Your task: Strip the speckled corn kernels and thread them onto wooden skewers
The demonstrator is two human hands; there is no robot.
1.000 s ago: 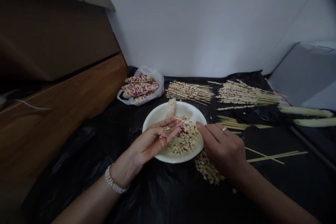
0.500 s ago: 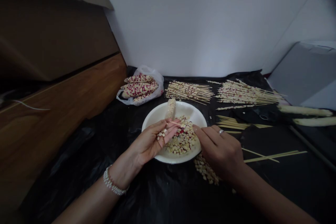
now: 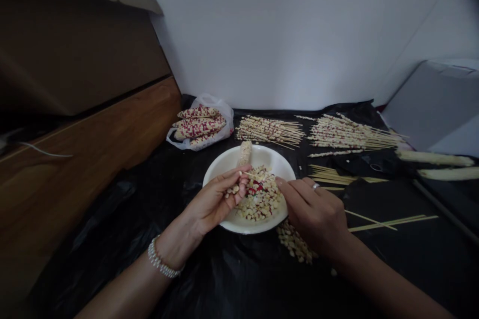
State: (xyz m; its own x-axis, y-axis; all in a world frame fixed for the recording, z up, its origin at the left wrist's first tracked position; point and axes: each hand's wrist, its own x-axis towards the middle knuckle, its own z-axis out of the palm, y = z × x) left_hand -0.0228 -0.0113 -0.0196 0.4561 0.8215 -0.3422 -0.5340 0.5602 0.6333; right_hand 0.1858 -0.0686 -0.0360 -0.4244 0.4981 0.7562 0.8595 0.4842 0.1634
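Observation:
A white plate (image 3: 224, 165) on the black sheet holds loose pale and red corn kernels (image 3: 258, 197) and a stripped cob (image 3: 245, 153) at its far rim. My left hand (image 3: 215, 202) hovers over the plate's left side, palm up, fingers curled around several kernels, its thumb and forefinger pinching a thin wooden skewer (image 3: 250, 175). My right hand (image 3: 316, 212) rests at the plate's right edge, fingers drawn together at the kernels; what they hold is hidden. A small heap of kernels (image 3: 294, 244) lies on the sheet below it.
A plastic bag of red-and-white corn cobs (image 3: 198, 124) lies behind the plate. Two piles of kernel-threaded skewers (image 3: 269, 129) (image 3: 344, 134) lie at the back. Bare skewers (image 3: 374, 222) lie right. Stripped cobs (image 3: 436, 158) and a grey box (image 3: 437, 104) lie far right. Wooden furniture (image 3: 93, 124) stands left.
My left hand has turned from flat and open to cupped around kernels, with a skewer now pinched at its fingertips. My right hand has shifted slightly left toward the plate.

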